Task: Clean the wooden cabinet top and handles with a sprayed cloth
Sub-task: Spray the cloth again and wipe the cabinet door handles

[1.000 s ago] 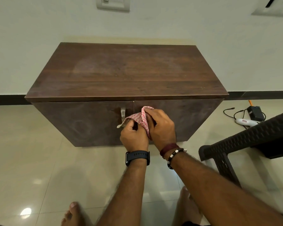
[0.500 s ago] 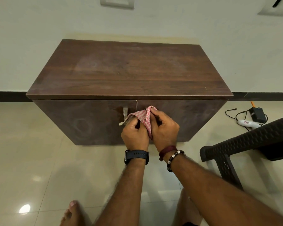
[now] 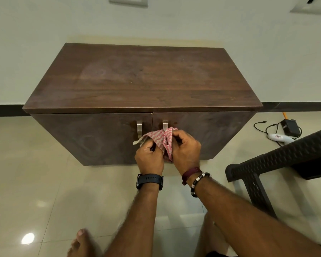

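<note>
A low dark wooden cabinet (image 3: pixel 143 78) stands against the wall, its two doors closed. Two metal handles sit near the door seam: the left handle (image 3: pixel 139 129) and the right handle (image 3: pixel 165 124), whose lower end is hidden by the cloth. A red-and-white checked cloth (image 3: pixel 160 139) is bunched between both hands in front of the doors. My left hand (image 3: pixel 149 158) pinches its left part. My right hand (image 3: pixel 185 151) grips its right part, just below the right handle.
A dark woven plastic chair (image 3: pixel 278 164) stands at the right. A black adapter with cables (image 3: pixel 289 127) and a white tool (image 3: pixel 280 138) lie on the tiled floor to the cabinet's right. My bare foot (image 3: pixel 80 243) is at the bottom. Wall switch plates are above.
Both hands with the cloth have drawn down and back from the right handle, so its top now shows. The camera has tilted slightly.
</note>
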